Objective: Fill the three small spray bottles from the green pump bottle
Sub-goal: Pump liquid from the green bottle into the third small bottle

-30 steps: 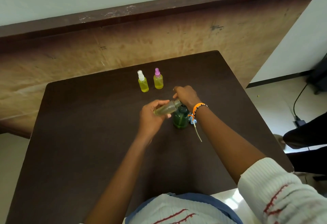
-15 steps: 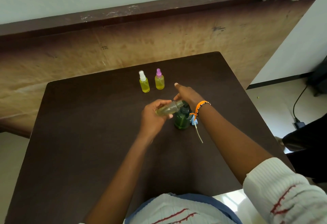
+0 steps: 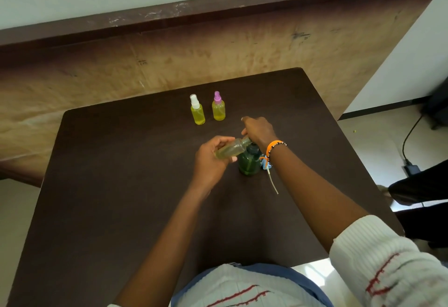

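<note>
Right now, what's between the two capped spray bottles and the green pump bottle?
Head view: the right hand over the green pump bottle sits on that line. Otherwise only bare table separates it from the white-capped bottle and pink-capped bottle.

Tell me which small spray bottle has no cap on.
The tilted one in the left hand, held at the green pump bottle; the white-capped and pink-capped bottles stand closed.

The pump head of the green pump bottle [image 3: 249, 163] is hidden under the right hand [image 3: 260, 130]. The neck opening of the tilted spray bottle [image 3: 230, 150] is covered there too. The liquid level inside cannot be judged.
</note>
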